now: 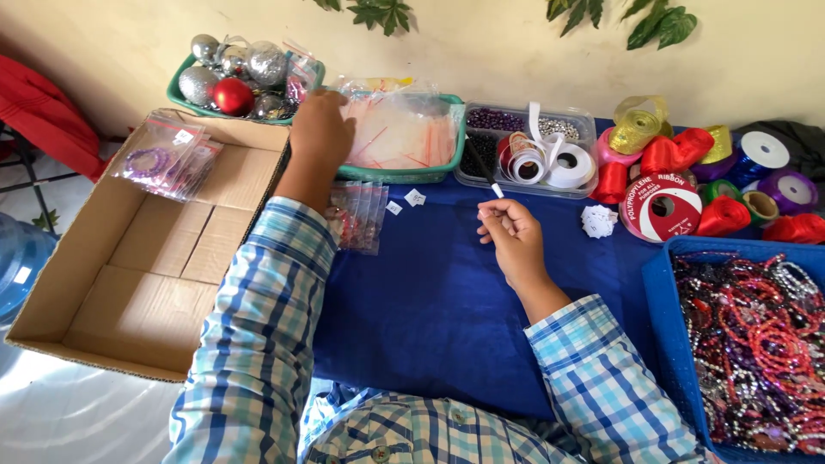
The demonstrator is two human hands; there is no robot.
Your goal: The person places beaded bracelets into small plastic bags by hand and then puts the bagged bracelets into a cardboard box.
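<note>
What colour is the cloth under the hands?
Dark blue; the cloth shows best in the head view.

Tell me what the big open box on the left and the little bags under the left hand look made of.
Large brown open box: plain corrugated cardboard, matt, flaps folded. Small clear bags beneath the left hand: thin glossy plastic film, probably; they glint.

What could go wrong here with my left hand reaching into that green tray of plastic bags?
The left hand reaches over small bagged items on the blue cloth; the sleeve might drag them off. The pen in the right hand points toward the clear bead box and may knock the ribbon rolls.
</note>
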